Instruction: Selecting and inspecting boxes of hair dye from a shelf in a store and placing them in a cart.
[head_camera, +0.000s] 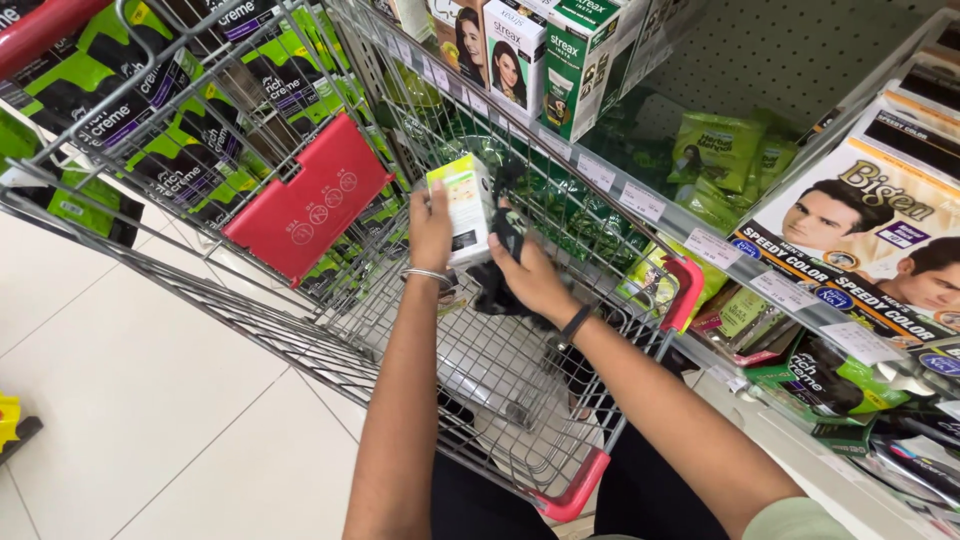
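Both forearms are bare from wrist to well past the elbow; the left hand (431, 228) carries a thin silver metal bangle (428, 275) round the wrist, a plain narrow ring that catches the light; the right hand (533, 282) has a narrow black band (574, 323) at its wrist, smooth and dark, whether a strap or a cord cannot be told; at the lower right edge the rim of a pale green short sleeve (800, 520) shows on the right upper arm; below, between the arms, dark black clothing (640, 495) covers the legs; the fingers wear no visible rings.
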